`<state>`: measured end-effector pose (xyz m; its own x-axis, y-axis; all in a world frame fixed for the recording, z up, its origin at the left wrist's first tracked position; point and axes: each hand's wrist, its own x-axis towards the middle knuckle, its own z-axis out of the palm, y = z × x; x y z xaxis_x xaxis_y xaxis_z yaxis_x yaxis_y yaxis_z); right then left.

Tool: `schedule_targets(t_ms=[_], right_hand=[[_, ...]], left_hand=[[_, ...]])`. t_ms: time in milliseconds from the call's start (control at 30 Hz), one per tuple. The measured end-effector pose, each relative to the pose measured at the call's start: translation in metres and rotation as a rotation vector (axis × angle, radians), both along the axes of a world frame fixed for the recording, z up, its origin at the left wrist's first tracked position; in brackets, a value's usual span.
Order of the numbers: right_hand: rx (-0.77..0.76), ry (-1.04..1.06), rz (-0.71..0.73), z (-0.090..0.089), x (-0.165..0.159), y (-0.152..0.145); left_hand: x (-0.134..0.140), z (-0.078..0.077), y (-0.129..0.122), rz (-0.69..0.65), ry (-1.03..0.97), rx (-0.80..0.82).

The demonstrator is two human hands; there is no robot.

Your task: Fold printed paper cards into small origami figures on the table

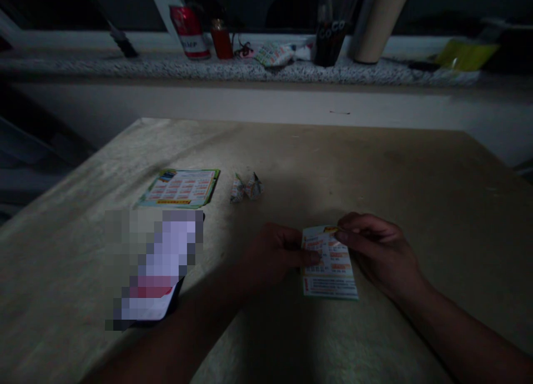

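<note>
Between my hands is a printed paper sheet (333, 270) with rows of orange and dark text and a green edge. My left hand (283, 248) grips its left side, the thumb lying flat on the print. At the upper right corner, my right hand (375, 242) pinches the sheet between thumb and fingers. A stack of similar printed sheets (181, 187) lies on the table to the left. Two small folded paper pieces (246, 187), printed likewise, sit just right of that stack.
A lit phone (162, 267), partly pixelated, rests on the tan table (395, 167) beside my left forearm. Along the granite sill (145, 67) behind stand a red can (189, 31), a small red bottle (222, 40), a crumpled packet (273, 55), a CoCo cup (331, 29) and a beige cylinder (378, 26).
</note>
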<state>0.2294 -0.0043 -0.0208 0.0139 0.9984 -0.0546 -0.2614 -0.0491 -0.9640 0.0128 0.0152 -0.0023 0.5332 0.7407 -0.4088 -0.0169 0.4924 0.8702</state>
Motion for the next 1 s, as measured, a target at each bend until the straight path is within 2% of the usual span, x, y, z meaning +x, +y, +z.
schedule_targets(t_ms=[200, 500, 633, 733, 867, 1000], right_hand=[[-0.055, 0.029, -0.051, 0.002, 0.000, -0.001], [0.035, -0.048, 0.012, 0.008, -0.003, -0.003], [0.024, -0.096, -0.043, 0.008, -0.004, -0.005], [0.043, -0.045, -0.068, 0.008, -0.002, -0.004], [0.058, 0.008, 0.040, 0.011, -0.004, -0.004], [0.063, -0.118, 0.053, 0.016, -0.013, -0.007]], left_hand=[[0.000, 0.001, 0.001, 0.008, -0.026, -0.010], [-0.001, 0.003, 0.001, 0.009, -0.015, 0.011], [-0.001, 0.002, 0.000, 0.002, -0.038, 0.000], [-0.001, 0.001, 0.000, 0.018, -0.040, -0.002], [0.002, 0.000, -0.002, 0.111, 0.016, 0.101], [0.008, 0.002, -0.009, 0.206, 0.192, 0.262]])
